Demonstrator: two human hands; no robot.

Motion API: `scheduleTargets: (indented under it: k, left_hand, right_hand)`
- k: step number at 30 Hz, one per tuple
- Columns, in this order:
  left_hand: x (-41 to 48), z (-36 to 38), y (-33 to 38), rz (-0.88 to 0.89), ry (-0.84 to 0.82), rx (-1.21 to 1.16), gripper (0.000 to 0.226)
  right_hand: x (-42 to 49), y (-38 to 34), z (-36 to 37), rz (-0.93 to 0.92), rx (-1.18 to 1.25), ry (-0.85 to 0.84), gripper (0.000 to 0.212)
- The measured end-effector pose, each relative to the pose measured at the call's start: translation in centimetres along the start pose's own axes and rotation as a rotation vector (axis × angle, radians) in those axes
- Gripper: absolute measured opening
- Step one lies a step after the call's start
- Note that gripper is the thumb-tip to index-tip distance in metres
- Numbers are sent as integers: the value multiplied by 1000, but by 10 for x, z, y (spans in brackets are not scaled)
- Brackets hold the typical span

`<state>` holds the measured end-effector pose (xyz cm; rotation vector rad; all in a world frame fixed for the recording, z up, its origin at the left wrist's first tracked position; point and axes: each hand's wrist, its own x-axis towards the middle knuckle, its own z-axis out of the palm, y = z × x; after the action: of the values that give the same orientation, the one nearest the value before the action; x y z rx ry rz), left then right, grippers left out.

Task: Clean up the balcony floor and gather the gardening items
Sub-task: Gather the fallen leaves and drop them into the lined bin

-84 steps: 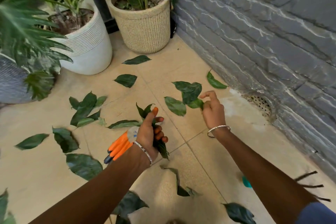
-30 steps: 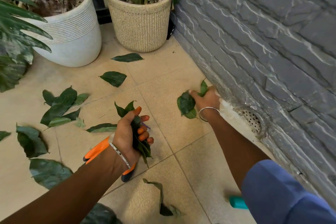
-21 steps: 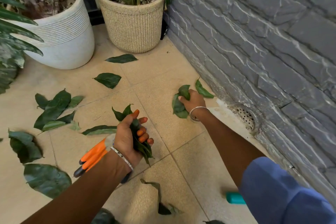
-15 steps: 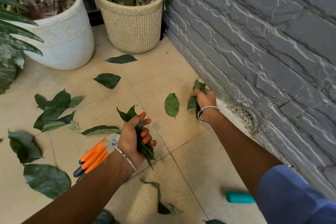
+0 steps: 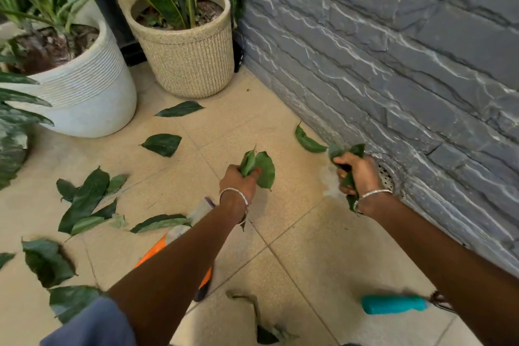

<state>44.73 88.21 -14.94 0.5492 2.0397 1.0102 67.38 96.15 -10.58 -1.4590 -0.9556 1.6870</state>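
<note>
Both full — left grip [image 5: 238, 181] clutches a leaf bunch [image 5: 259, 167], right grip [image 5: 358, 174] a second bunch [image 5: 346, 150] beside the wall [image 5: 393, 78]. Best to pass one bunch across, freeing a grip for the loose leaf [image 5: 309, 143] on the floor [image 5: 309, 233] just ahead.

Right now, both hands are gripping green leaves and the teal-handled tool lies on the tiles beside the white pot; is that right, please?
Not quite. Both the left hand and right hand grip leaves, but the head view shows the teal-handled tool on the tiles beside the right forearm, far from the white pot.
</note>
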Motion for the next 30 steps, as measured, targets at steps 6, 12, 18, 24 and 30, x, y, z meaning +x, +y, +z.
scheduleTargets:
  k: [6,12,18,24,30]
  left_hand:
    - [29,25,11,17,36,369,56]
    - [33,35,12,-5,37,424,41]
    - [4,25,3,-35,0,-154,15]
    - [-30,-9,2,-297,-106,-786,14]
    - [-49,-44,11,-352,-170,-903,29]
  right_hand:
    - [-16,3,-32,-78,-318,137,12]
    - [-6,8,-41,-197,-653,135,15]
    - [30,8,-10,-314,-921,86,9]
    - [79,10,30,-411,-1120,18,53]
    - [96,29,44,-340,-1296,60,37]
